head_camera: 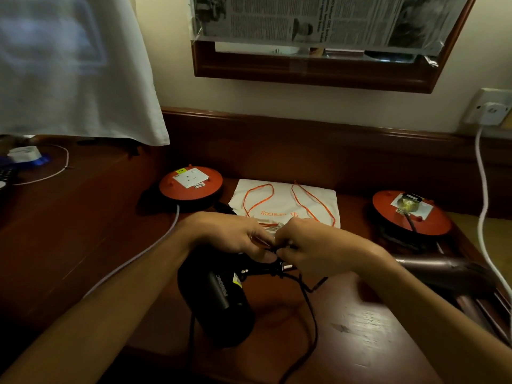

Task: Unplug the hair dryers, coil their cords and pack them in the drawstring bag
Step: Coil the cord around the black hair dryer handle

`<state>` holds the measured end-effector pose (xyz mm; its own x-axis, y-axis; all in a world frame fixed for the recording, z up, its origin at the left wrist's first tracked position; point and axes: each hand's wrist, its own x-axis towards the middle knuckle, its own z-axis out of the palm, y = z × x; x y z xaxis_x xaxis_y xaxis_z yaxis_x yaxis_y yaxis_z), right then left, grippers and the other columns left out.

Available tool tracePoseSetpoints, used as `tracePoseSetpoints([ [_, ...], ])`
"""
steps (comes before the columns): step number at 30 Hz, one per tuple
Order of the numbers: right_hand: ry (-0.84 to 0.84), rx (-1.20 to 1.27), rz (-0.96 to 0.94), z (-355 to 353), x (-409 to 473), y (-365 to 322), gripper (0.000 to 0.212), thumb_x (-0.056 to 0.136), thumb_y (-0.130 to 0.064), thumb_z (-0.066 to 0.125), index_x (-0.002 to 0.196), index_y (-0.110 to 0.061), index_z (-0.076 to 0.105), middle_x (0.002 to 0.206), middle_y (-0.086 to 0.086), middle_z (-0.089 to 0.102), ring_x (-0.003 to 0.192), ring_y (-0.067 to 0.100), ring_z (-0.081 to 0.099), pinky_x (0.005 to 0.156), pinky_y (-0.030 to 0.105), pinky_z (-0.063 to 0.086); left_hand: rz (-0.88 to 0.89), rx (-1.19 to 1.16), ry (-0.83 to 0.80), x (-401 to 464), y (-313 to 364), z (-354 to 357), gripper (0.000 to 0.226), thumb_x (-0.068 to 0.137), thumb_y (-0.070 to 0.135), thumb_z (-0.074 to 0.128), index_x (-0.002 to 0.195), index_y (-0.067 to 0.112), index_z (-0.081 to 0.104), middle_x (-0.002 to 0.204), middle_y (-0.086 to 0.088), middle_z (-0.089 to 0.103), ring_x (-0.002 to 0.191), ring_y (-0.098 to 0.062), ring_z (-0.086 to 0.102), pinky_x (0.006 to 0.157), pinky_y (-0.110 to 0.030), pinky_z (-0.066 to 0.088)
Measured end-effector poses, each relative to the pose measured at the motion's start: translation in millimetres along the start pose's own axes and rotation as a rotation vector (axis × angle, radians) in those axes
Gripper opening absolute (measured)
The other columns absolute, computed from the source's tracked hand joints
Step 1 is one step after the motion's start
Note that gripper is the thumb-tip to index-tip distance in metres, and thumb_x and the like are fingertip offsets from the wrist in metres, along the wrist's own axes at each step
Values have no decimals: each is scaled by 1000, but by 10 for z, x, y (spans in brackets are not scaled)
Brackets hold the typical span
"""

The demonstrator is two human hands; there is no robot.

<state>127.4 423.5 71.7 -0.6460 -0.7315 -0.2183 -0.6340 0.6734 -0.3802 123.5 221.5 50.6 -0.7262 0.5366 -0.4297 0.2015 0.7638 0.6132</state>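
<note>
A black hair dryer (219, 297) lies on the wooden desk, nozzle toward me. My left hand (235, 234) and my right hand (313, 245) meet just above its handle, both pinching its black cord (311, 314), which loops down toward the desk's front edge. A white drawstring bag (285, 198) with orange strings lies flat behind my hands. A second, dark brownish hair dryer (443, 270) lies at the right, blurred. Its black plug sits in the right orange cord reel (410, 214).
A left orange cord reel (191, 185) has a vacant socket and a white cable (133, 261) running toward me. A white plug (487, 113) sits in a wall socket at the right, its cable hanging down. A white cloth (77, 67) hangs at the upper left.
</note>
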Motion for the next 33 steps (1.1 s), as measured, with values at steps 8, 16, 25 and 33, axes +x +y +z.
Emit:
tracePoseSetpoints([
  [8, 54, 24, 22, -272, -279, 338, 11, 99, -33, 62, 95, -24, 68, 79, -9, 69, 70, 10, 68, 62, 23, 50, -99, 89, 140, -289, -137, -154, 40, 95, 49, 65, 132, 33, 65, 112, 21, 67, 93, 2, 67, 83, -21, 50],
  [16, -112, 731, -218, 377, -300, 220, 29, 105, -28, 54, 107, -8, 74, 55, -11, 38, 50, 12, 33, 51, 34, 25, 75, -272, 238, -313, -241, -128, 34, 98, 46, 63, 127, 30, 68, 124, -9, 70, 117, -32, 65, 105, -55, 49],
  [25, -151, 706, -64, 638, -8, 768, 9, 84, -28, 75, 75, -28, 76, 72, 4, 68, 65, 18, 56, 65, 30, 39, 129, -318, -74, -284, 42, 86, 36, 98, 27, 67, 133, 16, 63, 120, -4, 71, 97, -19, 72, 82, -30, 58],
  [33, -231, 359, -127, -58, 176, 584, 6, 91, -8, 70, 97, -5, 72, 89, 7, 73, 78, 22, 66, 77, 37, 53, -68, -178, -176, -7, 93, 356, 48, 96, 28, 71, 135, 20, 44, 111, 9, 68, 83, 4, 67, 81, -13, 51],
])
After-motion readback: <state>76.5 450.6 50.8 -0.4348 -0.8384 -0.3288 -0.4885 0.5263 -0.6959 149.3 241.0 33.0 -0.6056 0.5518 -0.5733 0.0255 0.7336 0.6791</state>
